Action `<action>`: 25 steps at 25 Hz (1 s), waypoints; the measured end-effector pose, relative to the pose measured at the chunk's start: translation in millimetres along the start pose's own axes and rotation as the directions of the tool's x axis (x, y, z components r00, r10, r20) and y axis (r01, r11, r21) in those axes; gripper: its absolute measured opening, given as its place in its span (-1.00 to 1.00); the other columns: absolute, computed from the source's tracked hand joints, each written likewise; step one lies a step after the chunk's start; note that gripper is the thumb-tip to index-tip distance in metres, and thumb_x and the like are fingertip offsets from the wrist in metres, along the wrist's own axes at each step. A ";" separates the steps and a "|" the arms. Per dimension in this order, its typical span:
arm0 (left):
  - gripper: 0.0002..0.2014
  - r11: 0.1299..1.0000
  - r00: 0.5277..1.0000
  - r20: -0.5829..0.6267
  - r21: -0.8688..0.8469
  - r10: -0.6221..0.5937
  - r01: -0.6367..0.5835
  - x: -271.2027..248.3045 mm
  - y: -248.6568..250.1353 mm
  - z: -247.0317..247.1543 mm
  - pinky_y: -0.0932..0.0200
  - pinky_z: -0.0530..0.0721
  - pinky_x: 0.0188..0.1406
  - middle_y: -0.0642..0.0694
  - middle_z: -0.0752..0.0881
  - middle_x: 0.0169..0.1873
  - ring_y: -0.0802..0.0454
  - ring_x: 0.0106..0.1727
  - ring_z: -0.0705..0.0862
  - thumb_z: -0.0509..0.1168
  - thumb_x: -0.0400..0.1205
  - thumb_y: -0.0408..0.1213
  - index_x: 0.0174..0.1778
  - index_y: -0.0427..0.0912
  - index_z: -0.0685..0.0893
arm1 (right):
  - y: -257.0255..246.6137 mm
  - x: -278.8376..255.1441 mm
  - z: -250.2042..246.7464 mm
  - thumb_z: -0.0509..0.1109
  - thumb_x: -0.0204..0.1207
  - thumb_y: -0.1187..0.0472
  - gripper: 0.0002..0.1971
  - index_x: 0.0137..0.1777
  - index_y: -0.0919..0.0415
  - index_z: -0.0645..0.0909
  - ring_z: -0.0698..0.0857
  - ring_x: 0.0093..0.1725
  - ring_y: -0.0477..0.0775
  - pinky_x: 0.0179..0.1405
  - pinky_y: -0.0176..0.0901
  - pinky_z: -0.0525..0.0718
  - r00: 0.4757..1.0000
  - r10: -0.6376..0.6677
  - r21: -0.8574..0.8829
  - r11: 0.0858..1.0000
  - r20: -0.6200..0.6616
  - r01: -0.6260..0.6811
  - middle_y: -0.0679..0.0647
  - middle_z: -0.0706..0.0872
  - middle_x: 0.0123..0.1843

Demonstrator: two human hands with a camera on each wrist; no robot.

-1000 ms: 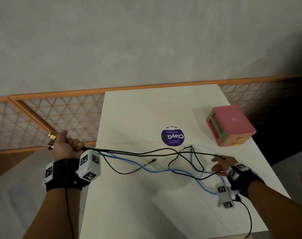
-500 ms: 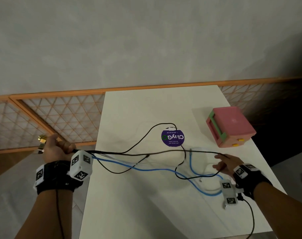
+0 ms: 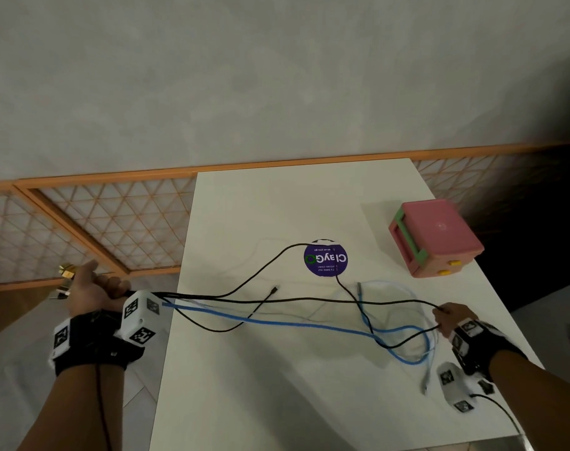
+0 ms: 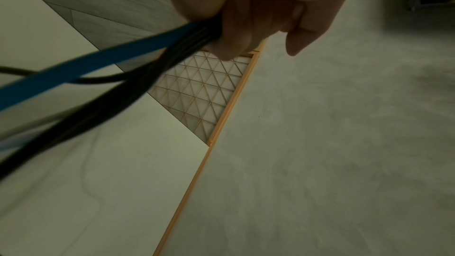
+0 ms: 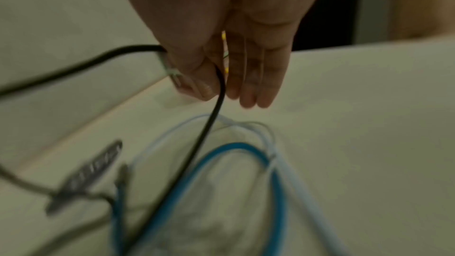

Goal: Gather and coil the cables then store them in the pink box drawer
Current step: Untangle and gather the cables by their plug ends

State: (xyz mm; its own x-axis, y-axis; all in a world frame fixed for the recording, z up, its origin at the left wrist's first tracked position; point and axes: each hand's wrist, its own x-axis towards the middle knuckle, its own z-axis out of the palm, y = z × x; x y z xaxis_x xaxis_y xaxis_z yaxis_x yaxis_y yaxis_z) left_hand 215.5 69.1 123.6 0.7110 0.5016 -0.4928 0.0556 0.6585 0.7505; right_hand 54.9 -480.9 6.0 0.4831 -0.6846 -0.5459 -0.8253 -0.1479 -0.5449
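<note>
Cables Gathered at One End, Loose at the Other

Cables (image 3: 277, 323) stretch across the lower middle of the head view, from the left hand (image 3: 91, 292) at the left edge of the white worktop (image 3: 277, 402) to the right hand (image 3: 451, 319) at lower right. The left hand is closed in a fist round a bundle of black strands and the blue cable (image 4: 98, 61), held just off the worktop's left edge. The right hand pinches one black cable (image 5: 211, 124) between thumb and fingers, the other fingers hanging fairly straight; below it the blue and a pale, whitish cable (image 5: 290, 163) lie in loose loops on the worktop. One black strand runs up past the round purple sticker (image 3: 325, 259) at centre. The pink box (image 3: 435, 237) sits at upper right, well apart from both hands, and its drawer looks closed.

The step in hand looks like drawing the strands together before coiling. To do it well, the left fist should stay firm as the anchor while the right hand collects the blue and pale loops along with the black one, so that no strand lags. Even, modest loops brought to the left hand would probably fit the drawer better than a wide hank. The crossing strands at centre could knot if pulled hard; slack first, then gather. Free plug ends could catch on the worktop edge.
</note>
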 end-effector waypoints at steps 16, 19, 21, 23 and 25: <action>-0.65 0.994 0.998 -0.055 0.098 -0.038 0.043 -2.1 -5.0 7.5 0.23 0.32 -0.57 0.06 0.28 -0.67 0.09 -0.62 0.27 0.26 0.60 -0.26 -0.46 -0.10 0.28 | -14.2 -12.2 -4.8 0.29 0.52 -0.12 -0.45 -0.59 0.23 0.44 0.52 -0.66 0.04 -0.48 -0.14 0.48 0.974 0.146 0.644 0.731 0.173 -0.224 0.01 0.42 -0.85; -0.62 0.994 0.998 -0.044 0.090 -0.051 0.054 -0.7 -10.6 11.7 0.21 0.28 -0.58 0.04 0.24 -0.63 0.07 -0.59 0.23 0.27 0.59 -0.26 -0.48 -0.10 0.26 | -20.0 -29.0 -1.2 0.24 0.40 -0.35 -0.40 -0.50 0.21 0.37 0.43 -0.53 0.17 -0.32 -0.02 0.54 0.966 0.137 0.682 0.686 0.220 -0.253 0.05 0.34 -0.79; -0.59 0.992 0.997 -0.040 0.101 -0.070 0.074 -0.1 -13.0 12.4 0.21 0.22 -0.60 0.04 0.21 -0.62 0.06 -0.58 0.17 0.27 0.59 -0.25 -0.50 -0.11 0.21 | -21.2 -31.6 7.4 0.24 0.41 -0.32 -0.44 -0.52 0.16 0.34 0.23 -0.67 0.07 -0.54 -0.18 0.41 0.971 0.123 0.547 0.808 0.206 -0.218 0.02 0.23 -0.75; -0.58 0.991 0.997 -0.024 0.104 -0.078 0.080 -1.7 -13.6 13.4 0.21 0.21 -0.58 0.04 0.21 -0.59 0.06 -0.58 0.16 0.27 0.59 -0.24 -0.51 -0.10 0.21 | -20.0 -30.5 16.2 0.27 0.53 0.00 -0.59 -0.49 0.17 0.36 0.24 -0.66 0.03 -0.55 -0.23 0.24 0.983 0.054 0.319 0.941 0.177 -0.109 0.07 0.31 -0.66; -0.57 0.992 0.998 -0.023 0.108 -0.066 0.068 -4.7 -12.4 13.8 0.20 0.23 -0.57 0.05 0.23 -0.64 0.07 -0.60 0.18 0.28 0.58 -0.26 -0.52 -0.10 0.21 | -11.0 -26.3 21.5 0.23 0.55 0.32 -0.77 -0.35 0.27 0.50 0.42 -0.44 0.10 -0.38 -0.12 0.35 0.989 -0.073 0.050 0.996 0.129 0.067 0.21 0.50 -0.36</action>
State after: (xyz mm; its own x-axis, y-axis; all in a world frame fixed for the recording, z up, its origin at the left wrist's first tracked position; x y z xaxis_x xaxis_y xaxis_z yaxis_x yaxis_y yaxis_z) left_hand 221.2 50.8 122.7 0.6897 0.4697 -0.5511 0.1791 0.6268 0.7583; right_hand 57.5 -445.9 12.6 0.5761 -0.5737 -0.5822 -0.7753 -0.1580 -0.6115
